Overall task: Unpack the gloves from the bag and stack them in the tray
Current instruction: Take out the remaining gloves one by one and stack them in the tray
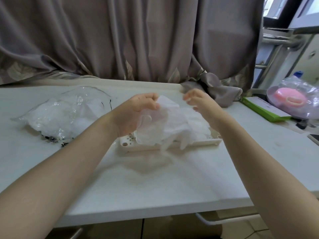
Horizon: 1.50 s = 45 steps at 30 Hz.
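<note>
A cream plastic tray (146, 147) lies at the middle of the white table, under a loose pile of thin translucent white gloves (183, 128). Some glove fingers hang over the tray's front rim. My left hand (138, 111) pinches the top edge of one glove (165, 107) and holds it up above the pile. My right hand (198, 102) hovers just right of that glove with curled fingers; whether it touches the glove is unclear. The clear plastic bag (69, 112), still holding white gloves, lies on the table to the left.
Grey curtains (138, 40) hang behind the table and a bunch of them rests at its back right corner. A green-edged box (265, 111) and a plastic-wrapped pink object (290, 99) sit on a surface to the right. The table's front edge (155, 213) is close to me.
</note>
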Available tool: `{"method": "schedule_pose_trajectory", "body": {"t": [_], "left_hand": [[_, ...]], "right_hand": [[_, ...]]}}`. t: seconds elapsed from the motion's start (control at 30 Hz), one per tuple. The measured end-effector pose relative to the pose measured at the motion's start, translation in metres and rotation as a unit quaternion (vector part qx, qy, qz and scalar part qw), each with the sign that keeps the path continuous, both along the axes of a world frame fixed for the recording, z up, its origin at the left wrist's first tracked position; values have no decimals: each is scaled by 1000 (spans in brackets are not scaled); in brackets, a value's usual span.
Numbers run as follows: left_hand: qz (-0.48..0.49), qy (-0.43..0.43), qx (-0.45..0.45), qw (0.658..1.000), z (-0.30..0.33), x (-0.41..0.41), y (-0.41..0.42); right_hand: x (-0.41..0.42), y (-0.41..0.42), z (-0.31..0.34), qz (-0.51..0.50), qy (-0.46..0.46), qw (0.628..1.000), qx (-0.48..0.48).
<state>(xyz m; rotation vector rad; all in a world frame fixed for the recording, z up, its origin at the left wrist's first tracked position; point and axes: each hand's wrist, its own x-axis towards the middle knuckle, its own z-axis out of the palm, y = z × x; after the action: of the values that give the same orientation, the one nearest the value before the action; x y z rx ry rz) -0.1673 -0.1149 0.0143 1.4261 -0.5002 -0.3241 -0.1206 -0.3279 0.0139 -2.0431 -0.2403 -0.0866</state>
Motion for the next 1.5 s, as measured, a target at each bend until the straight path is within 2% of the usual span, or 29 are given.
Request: {"method": "schedule_pose_trajectory", "body": {"t": [0.07, 0.13, 0.23, 0.4, 0.57, 0.67, 0.73, 0.8, 0.87, 0.97, 1.03, 1.1, 1.17, 1.23, 1.27, 1.37, 1.4, 1.5], "left_hand": [[-33, 7, 23, 999, 8, 1, -4], [-42, 1, 65, 997, 13, 1, -6], [-39, -7, 118, 992, 14, 1, -3], [-30, 9, 102, 994, 19, 1, 7], [-70, 40, 144, 986, 19, 19, 24], [-16, 20, 195, 981, 19, 38, 27], [36, -17, 250, 967, 21, 54, 23], [105, -88, 302, 943, 28, 72, 14], [162, -178, 308, 920, 38, 91, 3], [220, -308, 318, 869, 51, 105, -9], [239, -362, 370, 822, 44, 108, -11], [211, -403, 455, 766, 24, 110, -8], [132, -407, 542, 723, 1, 109, -2], [54, -388, 602, 696, -17, 102, 1], [39, -397, 616, 679, -23, 100, 3], [51, -483, 620, 616, -33, 96, 8], [62, -518, 612, 595, -34, 94, 9], [97, -563, 610, 548, -34, 91, 13]], "right_hand": [[-11, 8, 11, 210, 2, 974, 83], [-18, 15, 15, 320, 47, 942, 94], [-15, 20, 11, 328, 83, 939, 68], [-12, -3, 7, 384, 211, 898, 38], [-8, -13, 7, 393, 232, 886, 85], [8, -21, 6, 319, 223, 911, 136], [26, -26, 7, 250, 173, 945, 117], [45, -29, 13, 155, 96, 979, 86], [60, -29, 28, 52, -19, 994, 90], [66, -32, 48, -33, -225, 971, 68], [62, -37, 45, -5, -297, 955, -13], [55, -42, 26, 80, -299, 938, -154], [43, -41, -1, 156, -187, 912, -329], [32, -36, -28, 191, -86, 863, -459], [26, -34, -35, 192, -69, 856, -475], [16, -29, -35, 164, -25, 882, -441], [16, -28, -32, 142, -35, 886, -441], [18, -18, -31, 59, -205, 881, -423]]}}
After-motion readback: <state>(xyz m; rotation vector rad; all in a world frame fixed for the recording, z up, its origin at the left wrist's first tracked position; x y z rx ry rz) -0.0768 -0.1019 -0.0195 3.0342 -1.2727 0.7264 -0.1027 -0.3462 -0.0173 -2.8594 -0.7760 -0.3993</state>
